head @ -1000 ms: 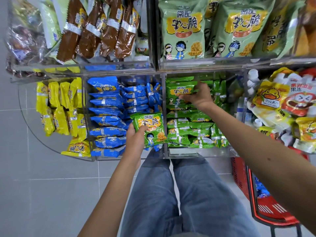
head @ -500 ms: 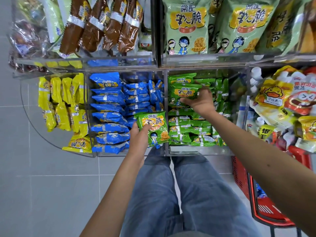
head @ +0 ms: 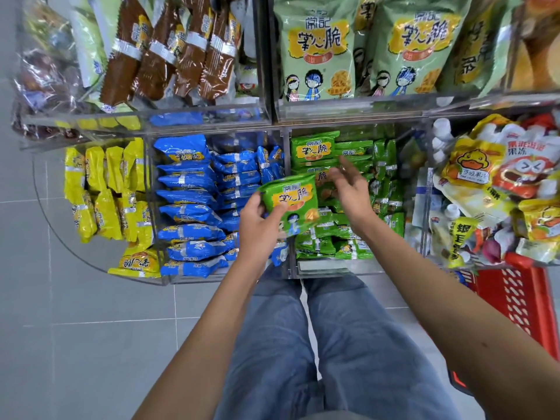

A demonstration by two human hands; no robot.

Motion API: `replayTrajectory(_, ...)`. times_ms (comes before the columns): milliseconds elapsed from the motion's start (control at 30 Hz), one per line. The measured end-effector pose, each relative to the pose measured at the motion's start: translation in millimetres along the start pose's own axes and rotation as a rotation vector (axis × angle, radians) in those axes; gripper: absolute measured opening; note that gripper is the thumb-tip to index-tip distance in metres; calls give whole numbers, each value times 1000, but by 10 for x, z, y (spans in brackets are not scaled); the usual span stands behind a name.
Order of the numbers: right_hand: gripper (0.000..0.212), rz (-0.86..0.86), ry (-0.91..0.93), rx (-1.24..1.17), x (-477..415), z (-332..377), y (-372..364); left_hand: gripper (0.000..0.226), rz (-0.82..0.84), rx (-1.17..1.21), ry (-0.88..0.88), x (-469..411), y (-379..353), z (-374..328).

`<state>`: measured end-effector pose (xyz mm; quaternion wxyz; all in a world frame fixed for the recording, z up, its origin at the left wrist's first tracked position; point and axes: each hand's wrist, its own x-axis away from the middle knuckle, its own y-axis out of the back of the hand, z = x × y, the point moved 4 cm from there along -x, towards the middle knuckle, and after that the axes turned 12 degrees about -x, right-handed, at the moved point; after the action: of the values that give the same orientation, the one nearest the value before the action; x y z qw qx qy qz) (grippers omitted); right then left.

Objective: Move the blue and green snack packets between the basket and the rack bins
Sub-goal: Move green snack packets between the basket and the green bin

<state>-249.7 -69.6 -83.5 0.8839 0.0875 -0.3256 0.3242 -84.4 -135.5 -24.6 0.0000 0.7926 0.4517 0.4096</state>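
Observation:
My left hand (head: 257, 228) grips a green snack packet (head: 292, 201) by its left edge and holds it in front of the divider between two clear rack bins. Right beside it, my right hand (head: 350, 189) hovers with fingers spread and nothing in it, over the bin of green packets (head: 315, 148). The bin to the left is filled with blue packets (head: 188, 198). A red basket (head: 521, 301) stands on the floor at the lower right, partly hidden by my right arm.
Yellow packets (head: 103, 189) fill the bin at far left. Jelly pouches (head: 497, 177) crowd the bin at right. The upper shelf holds brown bars (head: 169, 47) and large green bags (head: 318, 47). Grey floor tiles (head: 91, 344) lie to the left of my legs.
My right hand has let go of the green packet it pressed into the bin and drawn back toward my left hand. My left hand has lifted its green packet up and to the right.

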Motion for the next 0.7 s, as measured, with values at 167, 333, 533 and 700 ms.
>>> replayTrajectory(167,73,163,-125,-134,6,10,145,25,17,-210,-146,-186,-145,-184)
replayTrajectory(333,56,253,-70,111,10,-12,221,36,-11,-508,-259,-313,-309,-351)
replayTrajectory(533,56,68,14,164,-154,-47,231,49,-156,-785,-575,-294,-354,-548)
replayTrajectory(700,54,95,187,316,-247,-30,198,64,-87,-1196,-839,-556,-396,-684)
